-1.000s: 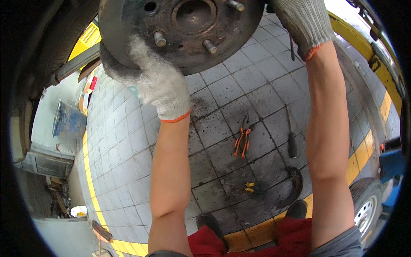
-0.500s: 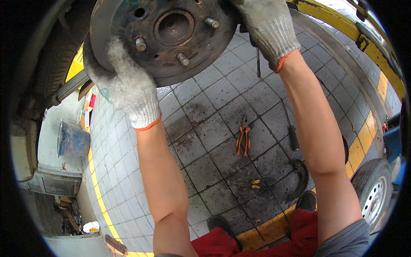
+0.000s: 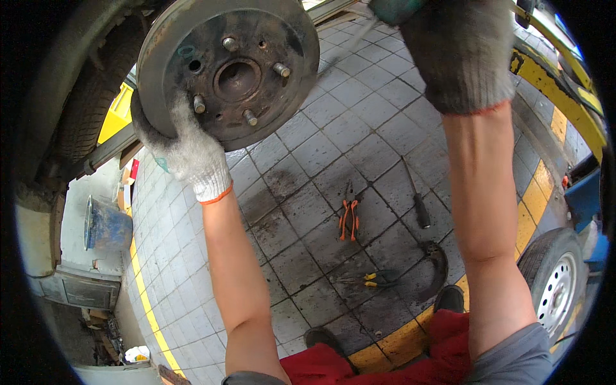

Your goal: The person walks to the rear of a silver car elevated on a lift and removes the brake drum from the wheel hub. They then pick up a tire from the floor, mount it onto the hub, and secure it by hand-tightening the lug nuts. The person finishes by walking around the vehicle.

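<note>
My left hand (image 3: pixel 187 154), in a stained knit glove, grips the lower left edge of a dark brake drum (image 3: pixel 273 106) with protruding studs and a central hole, hung on the vehicle. Up at the top right, my gloved right hand (image 3: pixel 461 58) is closed on a tool with a teal handle (image 3: pixel 391 9) and a thin shaft, held apart from the drum. Below, on the tiled floor, lie orange-handled pliers (image 3: pixel 348 218), yellow-handled pliers (image 3: pixel 377 278), a black-handled screwdriver (image 3: pixel 420 208) and a curved dark brake shoe (image 3: pixel 435 273).
A tyre (image 3: pixel 86 122) hangs at the upper left. Yellow steel beams (image 3: pixel 558 96) run along the right, above a wheel with a white rim (image 3: pixel 555 292). A blue bucket (image 3: pixel 109 228) stands by the left wall. My shoes (image 3: pixel 449 298) show at the bottom.
My right hand has left the drum's right edge and moved right, toward me, with the teal-handled tool now showing in it. My left hand stays on the drum, which sits slightly lower in view.
</note>
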`<state>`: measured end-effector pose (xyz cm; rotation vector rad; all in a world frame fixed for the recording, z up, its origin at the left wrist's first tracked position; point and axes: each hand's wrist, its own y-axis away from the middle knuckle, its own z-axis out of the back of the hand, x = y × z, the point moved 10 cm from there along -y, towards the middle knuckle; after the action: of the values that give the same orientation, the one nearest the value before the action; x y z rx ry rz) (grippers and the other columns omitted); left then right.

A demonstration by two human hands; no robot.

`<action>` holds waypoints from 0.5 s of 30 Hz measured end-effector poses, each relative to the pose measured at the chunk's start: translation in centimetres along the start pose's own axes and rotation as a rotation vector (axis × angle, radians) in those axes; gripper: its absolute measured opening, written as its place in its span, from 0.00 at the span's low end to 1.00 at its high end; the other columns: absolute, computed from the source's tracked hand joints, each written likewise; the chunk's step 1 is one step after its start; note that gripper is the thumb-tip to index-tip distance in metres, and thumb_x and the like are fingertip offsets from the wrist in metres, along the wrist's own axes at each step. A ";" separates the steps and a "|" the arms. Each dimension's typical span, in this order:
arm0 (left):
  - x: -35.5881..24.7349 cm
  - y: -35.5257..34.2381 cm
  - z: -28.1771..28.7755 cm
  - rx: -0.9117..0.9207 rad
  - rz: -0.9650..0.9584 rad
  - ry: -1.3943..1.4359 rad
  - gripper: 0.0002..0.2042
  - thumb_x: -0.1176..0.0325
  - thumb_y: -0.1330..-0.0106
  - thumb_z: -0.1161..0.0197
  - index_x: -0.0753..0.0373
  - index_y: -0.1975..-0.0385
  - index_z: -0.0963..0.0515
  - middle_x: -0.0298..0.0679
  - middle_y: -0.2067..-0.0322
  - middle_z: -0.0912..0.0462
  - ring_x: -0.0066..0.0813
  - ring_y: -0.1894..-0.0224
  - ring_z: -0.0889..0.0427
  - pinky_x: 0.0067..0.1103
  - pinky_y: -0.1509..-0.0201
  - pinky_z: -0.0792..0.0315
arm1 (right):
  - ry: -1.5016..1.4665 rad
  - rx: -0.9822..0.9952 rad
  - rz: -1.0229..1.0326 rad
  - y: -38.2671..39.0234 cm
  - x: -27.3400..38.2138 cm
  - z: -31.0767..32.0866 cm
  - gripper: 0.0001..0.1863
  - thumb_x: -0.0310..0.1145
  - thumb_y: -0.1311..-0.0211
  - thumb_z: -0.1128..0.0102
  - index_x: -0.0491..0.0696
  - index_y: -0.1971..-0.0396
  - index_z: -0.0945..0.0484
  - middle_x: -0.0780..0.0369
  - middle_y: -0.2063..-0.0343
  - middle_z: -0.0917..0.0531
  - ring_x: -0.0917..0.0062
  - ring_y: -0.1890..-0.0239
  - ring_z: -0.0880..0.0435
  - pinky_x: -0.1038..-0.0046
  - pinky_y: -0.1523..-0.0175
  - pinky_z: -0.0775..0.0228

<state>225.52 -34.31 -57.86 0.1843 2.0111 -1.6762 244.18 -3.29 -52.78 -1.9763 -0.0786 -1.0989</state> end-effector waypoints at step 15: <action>1.1 -0.1 -0.6 0.037 0.112 0.236 0.40 0.57 0.29 0.23 0.66 0.23 0.34 0.51 0.28 0.29 0.46 0.27 0.28 0.40 0.21 0.33 | -0.106 0.229 0.766 6.2 4.0 -5.9 0.25 0.30 0.43 0.15 0.42 0.46 0.16 0.59 0.55 0.08 0.72 0.54 0.07 0.68 0.49 0.12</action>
<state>224.38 -33.99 -58.23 0.5199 2.0946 -1.6879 245.35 -12.68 -52.39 -1.6276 0.4442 -0.4585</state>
